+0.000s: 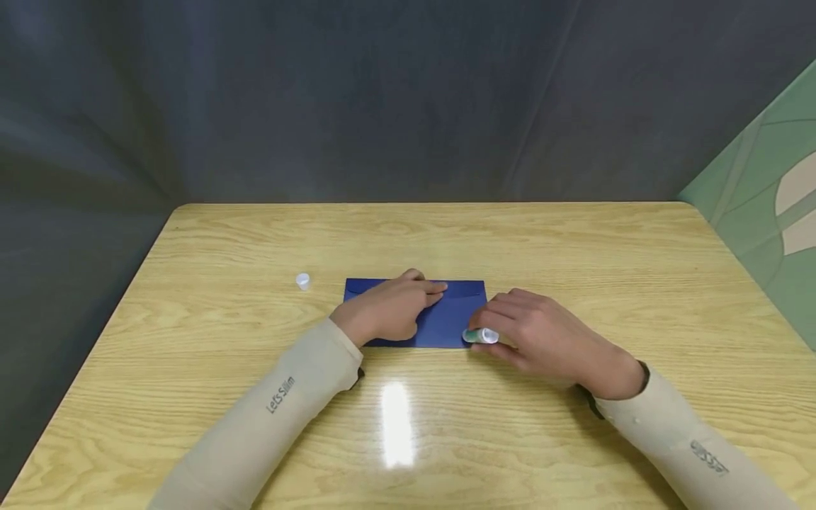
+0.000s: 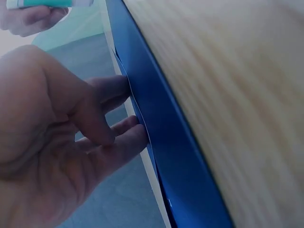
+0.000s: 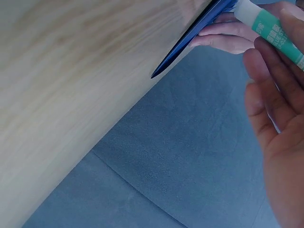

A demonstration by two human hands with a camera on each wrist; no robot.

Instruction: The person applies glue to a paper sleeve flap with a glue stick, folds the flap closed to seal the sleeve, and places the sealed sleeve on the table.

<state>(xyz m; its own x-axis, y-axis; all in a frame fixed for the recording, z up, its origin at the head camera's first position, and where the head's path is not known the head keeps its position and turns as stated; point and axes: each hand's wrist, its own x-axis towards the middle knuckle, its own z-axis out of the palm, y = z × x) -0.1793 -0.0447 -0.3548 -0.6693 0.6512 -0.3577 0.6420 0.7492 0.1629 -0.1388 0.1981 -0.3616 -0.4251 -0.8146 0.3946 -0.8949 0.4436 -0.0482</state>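
Note:
A dark blue envelope (image 1: 446,326) lies flat on the wooden table, its flap edge along the far side. My left hand (image 1: 395,308) rests over its middle, fingertips pressing on the paper near the flap; the left wrist view shows those fingers (image 2: 126,142) fairly straight against the blue paper. Between thumb and fingers, my right hand (image 1: 542,336) holds a green-and-white glue stick (image 3: 275,32). One end of the glue stick is at the envelope's near right corner; whether it touches the paper is hard to tell. A small white cap (image 1: 302,281) stands left of the envelope.
The light wooden table (image 1: 574,248) extends around the envelope, with a bright light reflection near the front. Dark grey fabric (image 1: 408,106) hangs behind and at the left. A green patterned panel (image 1: 765,184) stands at the right.

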